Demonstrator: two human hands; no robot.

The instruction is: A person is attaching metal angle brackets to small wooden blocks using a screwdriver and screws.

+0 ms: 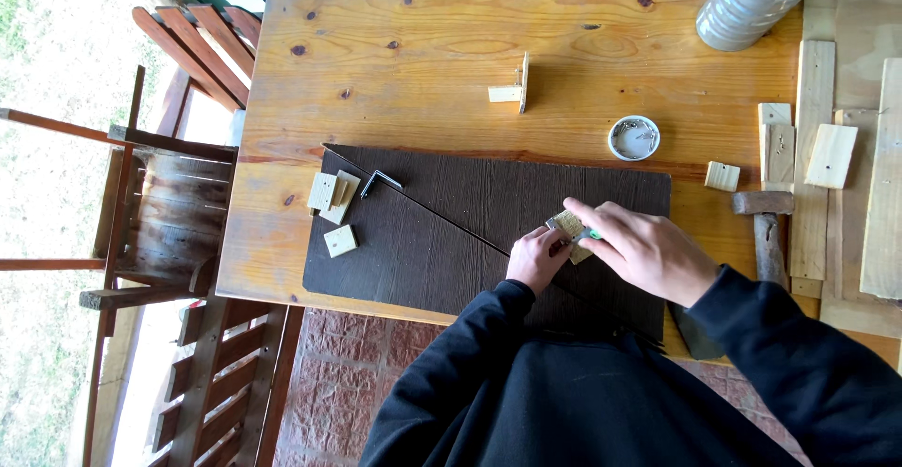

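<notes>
The person's left hand is curled with its fingertips pinching a small pale wooden block and pressing it down on the dark panel, near that panel's right part, while the right hand closes around a slim green-tipped tool, probably a pencil or marker, whose point meets the block right beside the left fingertips. Because the block is small and smooth-sawn and the panel under it is hard, a slight sideways push from the tool could make it skid or turn, and any mark would then land crooked; the left fingertips sit so close to the tip that a slip would likely run onto them. The panel is dark brown with a fine ribbed grain, flat and roughly rectangular, crossed by a thin diagonal line; it overhangs the near edge of the table, so heavy pressure there might tip it. The table is varnished knotty pine, warm orange. Farther left on the panel lie a few more square blocks and a bent metal bracket. Beyond are an assembled wooden L-piece, a small round dish of screws, a ribbed tin can, and a hammer beside loose planks.
</notes>
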